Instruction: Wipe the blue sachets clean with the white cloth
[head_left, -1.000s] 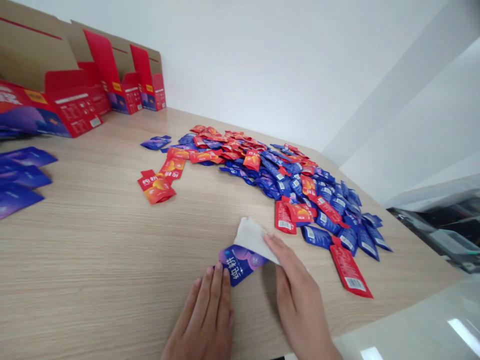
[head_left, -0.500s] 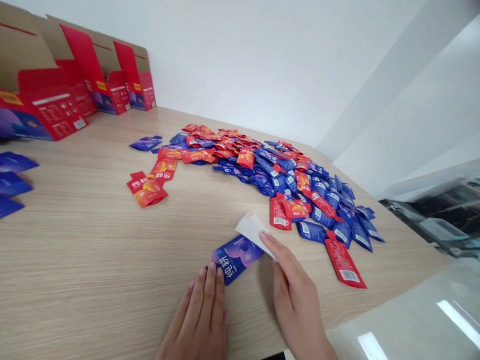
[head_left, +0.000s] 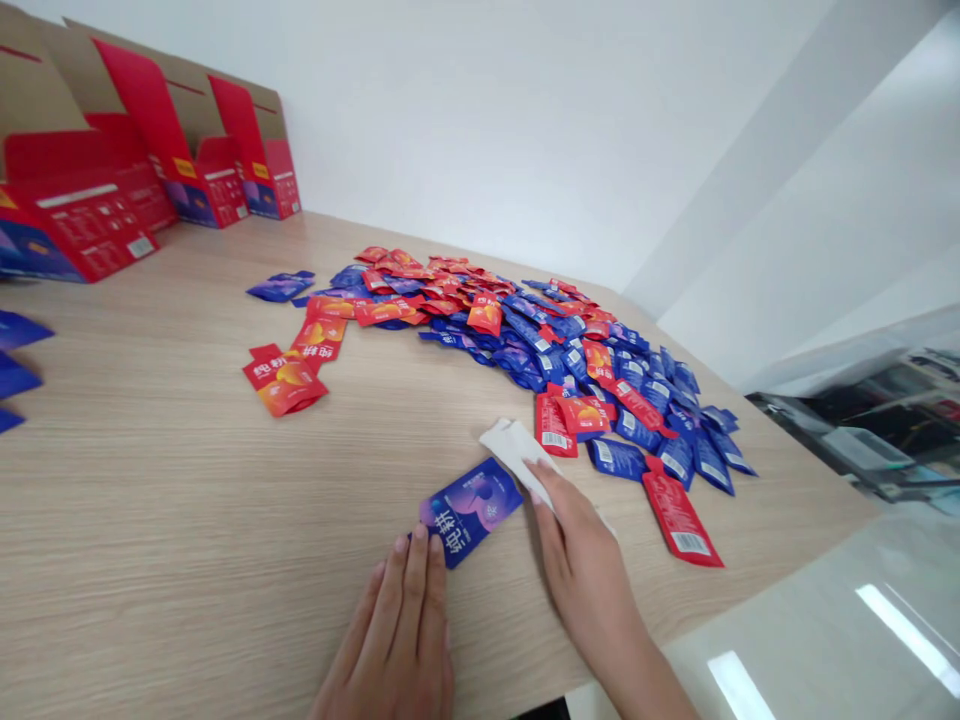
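Note:
A blue-purple pouch (head_left: 472,510) lies flat on the table in front of me. My left hand (head_left: 397,625) rests flat, its outstretched fingertips on the pouch's near-left corner. My right hand (head_left: 581,550) has its fingers closed on a folded white tissue (head_left: 517,450), which lies against the table just beyond the pouch's far-right edge. Part of the tissue is hidden under the right fingers.
A large heap of red and blue pouches (head_left: 525,340) spreads across the back and right of the table. Two red pouches (head_left: 285,380) lie to the left. Red boxes (head_left: 217,185) with raised flaps stand along the wall. A single red pouch (head_left: 682,515) lies near the right edge.
My right hand and the tissue have slid off the pouch's far-right end to the right, baring it. The left hand stays on the pouch; the view has shifted slightly.

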